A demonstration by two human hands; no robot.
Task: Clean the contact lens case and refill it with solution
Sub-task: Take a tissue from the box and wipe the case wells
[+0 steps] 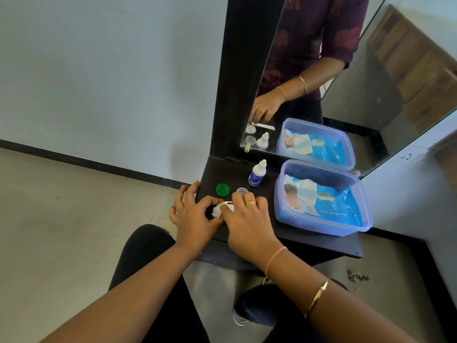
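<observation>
Lens case (228,203) at front edge of shelf (321,246), tissue (217,211) wadded against it. Left hand (195,215) fingers curled, gripping case. Right hand (247,219) pinching tissue, knuckles bent. Behind: green cap (222,189), clear cap (241,190), lying loose. Farther: solution bottle (257,173), upright, capped. Right: tub (319,225) holding blue packet (343,204), paper sachets (305,194). Mirror (371,82) behind.

The left hand (195,214) pinches the lens case (229,203) while the right hand (247,219) holds tissue (217,212) against it.
</observation>
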